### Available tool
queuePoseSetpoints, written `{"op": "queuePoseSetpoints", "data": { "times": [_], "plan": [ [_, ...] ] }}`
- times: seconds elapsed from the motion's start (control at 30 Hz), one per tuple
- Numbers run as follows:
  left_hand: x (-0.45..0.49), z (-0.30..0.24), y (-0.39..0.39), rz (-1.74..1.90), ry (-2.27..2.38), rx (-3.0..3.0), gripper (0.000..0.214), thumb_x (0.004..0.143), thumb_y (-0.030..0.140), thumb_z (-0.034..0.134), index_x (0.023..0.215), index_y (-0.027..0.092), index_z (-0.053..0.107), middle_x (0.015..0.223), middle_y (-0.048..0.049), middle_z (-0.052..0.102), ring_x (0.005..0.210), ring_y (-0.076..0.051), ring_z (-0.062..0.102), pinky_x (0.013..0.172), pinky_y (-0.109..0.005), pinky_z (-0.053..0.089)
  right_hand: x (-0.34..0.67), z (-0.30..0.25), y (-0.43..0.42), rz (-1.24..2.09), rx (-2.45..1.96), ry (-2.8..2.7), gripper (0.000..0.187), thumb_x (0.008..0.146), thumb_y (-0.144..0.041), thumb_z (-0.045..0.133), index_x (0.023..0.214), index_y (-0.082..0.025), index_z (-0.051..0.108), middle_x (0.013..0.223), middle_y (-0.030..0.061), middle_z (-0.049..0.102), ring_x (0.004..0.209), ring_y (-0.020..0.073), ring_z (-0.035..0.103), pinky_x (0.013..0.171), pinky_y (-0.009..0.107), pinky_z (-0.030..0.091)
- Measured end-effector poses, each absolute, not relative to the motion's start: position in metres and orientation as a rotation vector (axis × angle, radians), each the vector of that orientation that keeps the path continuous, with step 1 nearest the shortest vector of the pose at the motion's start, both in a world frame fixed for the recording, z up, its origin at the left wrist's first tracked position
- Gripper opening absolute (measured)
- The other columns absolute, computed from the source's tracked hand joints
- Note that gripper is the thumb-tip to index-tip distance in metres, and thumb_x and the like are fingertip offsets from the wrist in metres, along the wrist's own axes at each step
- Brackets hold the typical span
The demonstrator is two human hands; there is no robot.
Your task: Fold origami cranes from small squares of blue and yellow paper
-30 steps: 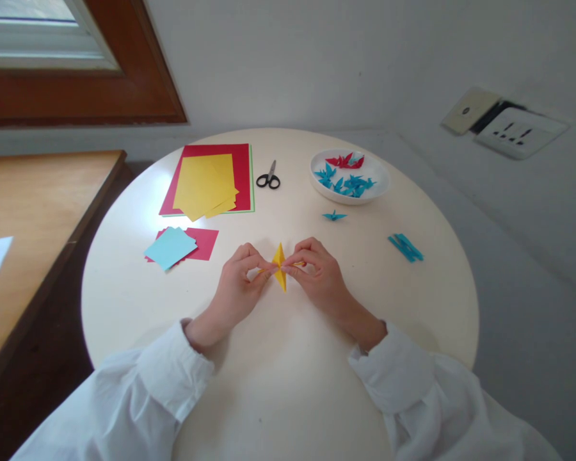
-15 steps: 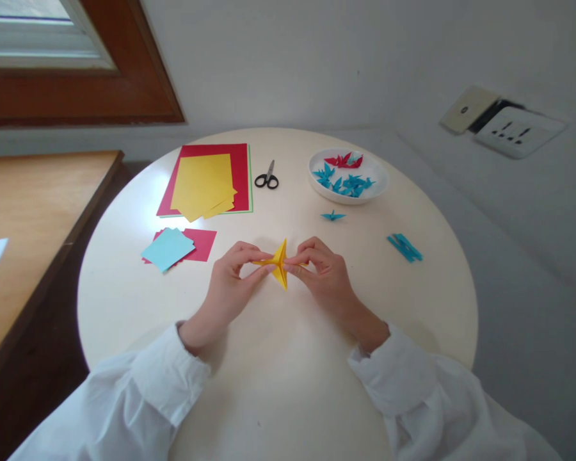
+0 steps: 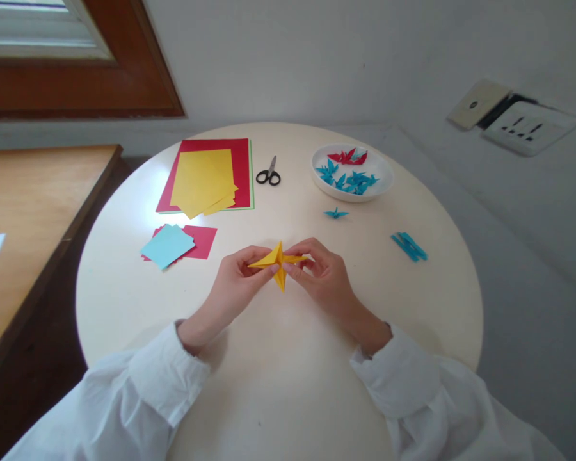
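Observation:
A small folded yellow paper figure [image 3: 278,264] with pointed flaps is held just above the round white table [image 3: 278,358]. My left hand [image 3: 237,285] pinches its left flap between thumb and fingers. My right hand [image 3: 319,275] pinches its right flap. Both hands are closed on the paper, side by side near the table's middle.
Yellow sheets [image 3: 204,180] lie on red paper [image 3: 242,157] at the back left, with black scissors [image 3: 269,174] beside them. Light blue and red squares [image 3: 170,243] sit nearer. A white dish [image 3: 379,189] holds several paper cranes; one blue crane [image 3: 336,213] and folded blue paper [image 3: 409,246] lie right. A wooden surface [image 3: 33,205] stands left.
The yellow figure's side flaps have been drawn outward and now spread wider; my left hand shifted slightly left and lower along the flap. The view has drifted a little.

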State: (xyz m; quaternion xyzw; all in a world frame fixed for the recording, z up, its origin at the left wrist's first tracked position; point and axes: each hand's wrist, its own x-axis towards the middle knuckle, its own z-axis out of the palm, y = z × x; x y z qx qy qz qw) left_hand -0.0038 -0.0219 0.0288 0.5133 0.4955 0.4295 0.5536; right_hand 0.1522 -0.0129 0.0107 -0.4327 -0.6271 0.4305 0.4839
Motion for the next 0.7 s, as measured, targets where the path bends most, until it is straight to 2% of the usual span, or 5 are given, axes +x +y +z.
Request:
{"op": "queuePoseSetpoints", "data": {
  "times": [0.27, 0.5, 0.7],
  "plan": [
    [-0.0041, 0.0241, -0.0207, 1.067, 1.184, 1.214, 0.016, 0.071, 0.027, 0.066, 0.081, 0.014, 0.063, 0.078, -0.0026, 0.063, 0.070, -0.014, 0.058, 0.062, -0.024, 0.047, 0.1509, 0.0061, -0.0118, 1.168, -1.076, -1.443, 0.017, 0.071, -0.023, 0.064, 0.086, -0.021, 0.060, 0.092, 0.0028, 0.063, 0.083, 0.0154, 0.061, 0.069, 0.028, 0.050],
    [-0.0062, 0.0200, -0.0213, 1.065, 1.188, 1.205, 0.021, 0.071, 0.027, 0.066, 0.087, 0.013, 0.063, 0.083, -0.0042, 0.064, 0.073, -0.016, 0.059, 0.064, -0.026, 0.047, 0.1491, 0.0036, -0.0074, 1.263, -1.071, -1.315, 0.016, 0.070, -0.030, 0.065, 0.081, -0.019, 0.061, 0.081, 0.0014, 0.063, 0.074, 0.0140, 0.060, 0.065, 0.026, 0.050],
    [-0.0054, 0.0201, -0.0201, 1.079, 1.122, 1.127, 0.023, 0.070, 0.028, 0.069, 0.087, 0.014, 0.063, 0.082, -0.0037, 0.063, 0.072, -0.015, 0.059, 0.063, -0.025, 0.047, 0.1475, 0.0053, -0.0060, 1.367, -1.107, -1.187, 0.023, 0.066, -0.037, 0.068, 0.079, -0.019, 0.062, 0.074, 0.0002, 0.064, 0.068, 0.0140, 0.060, 0.062, 0.026, 0.050]
  ]
}}
